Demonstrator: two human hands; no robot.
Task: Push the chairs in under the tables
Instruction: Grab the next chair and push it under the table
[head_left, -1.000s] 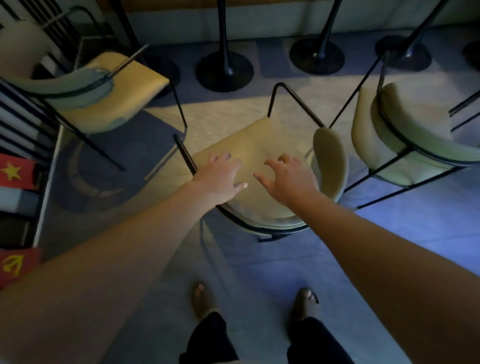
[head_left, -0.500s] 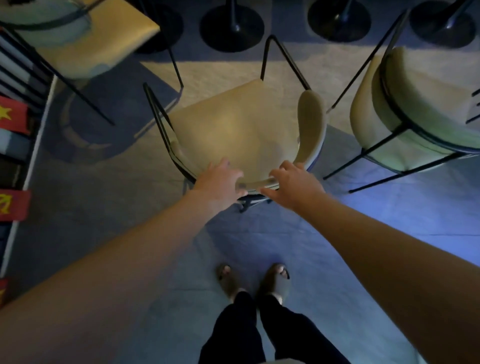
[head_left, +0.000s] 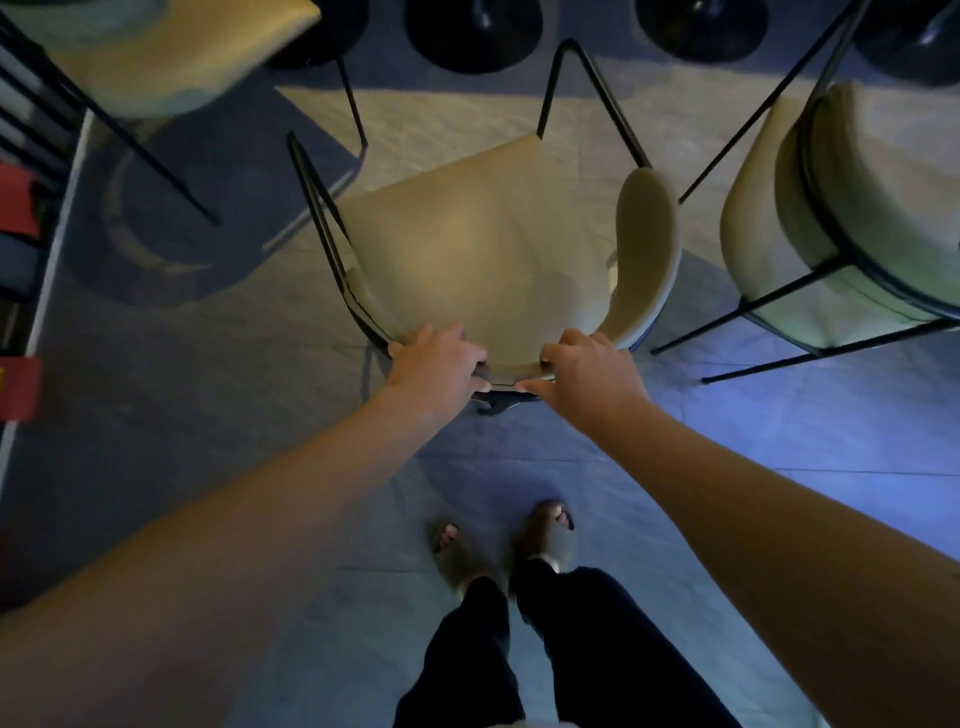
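Head view: you've got both hands on the curved back of the cream chair (head_left: 483, 244), left hand (head_left: 434, 366) and right hand (head_left: 584, 376) side by side, fingers curled over the top rim, thumbs under. That two-hand, centred grip looks meant to keep the chair straight as you push, w/o twisting. The chair sits on the floor right in front of your feet, seat facing away toward the black desk bases (head_left: 472, 31). No desk top is in view, so can't tell how far in it is. Other chairs stand left (head_left: 171, 57) & right (head_left: 841, 218), close.
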